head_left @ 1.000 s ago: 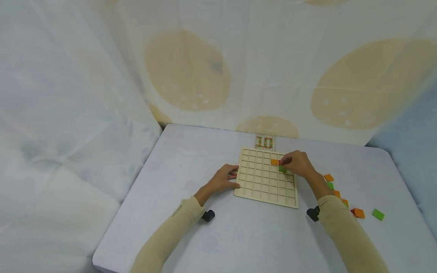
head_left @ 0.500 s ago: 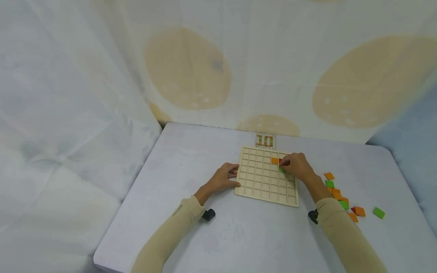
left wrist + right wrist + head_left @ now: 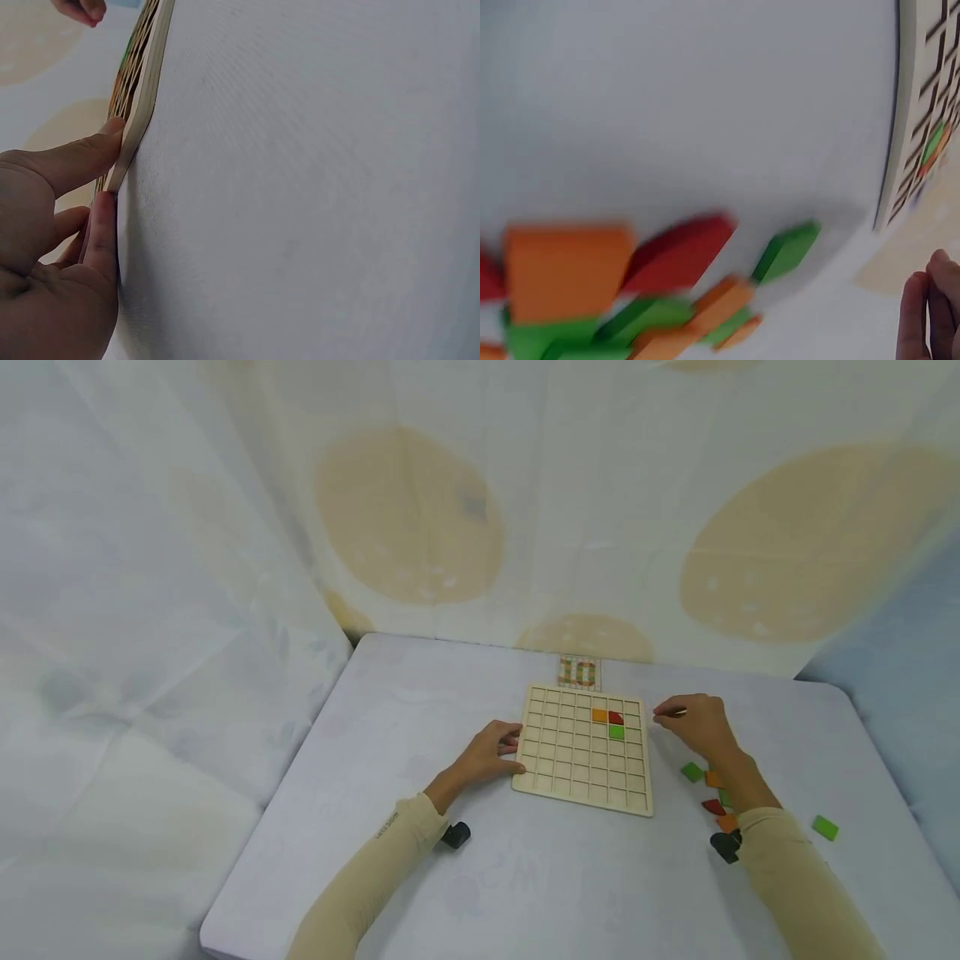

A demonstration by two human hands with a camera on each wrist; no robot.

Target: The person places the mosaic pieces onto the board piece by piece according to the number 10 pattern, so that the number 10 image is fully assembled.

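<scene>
A square wooden grid board (image 3: 562,777) lies on the table. My left hand (image 3: 483,756) holds its left edge, thumb on top and fingers along the side; the left wrist view shows the thumb (image 3: 90,157) on the board's corner. Within the grid sit an orange tile (image 3: 600,716), a red quarter-round tile (image 3: 616,717) and a green tile (image 3: 617,732). Just past the board's right edge, my right hand (image 3: 701,722) has thumb and fingertips pinched together. A thin light edge, like a small tile seen side-on, shows between them; its colour is hidden.
Loose orange, green and red tiles lie below my right wrist, among them a red one (image 3: 713,807). A lone green tile (image 3: 825,827) lies farther right. A patterned card (image 3: 580,672) lies behind the board. Patterned cloth (image 3: 585,552) hangs at the table's back.
My right hand has left the grid and moved right, uncovering the red and green tiles in it. More loose tiles show left of the wrist. My left hand stays at the board's edge.
</scene>
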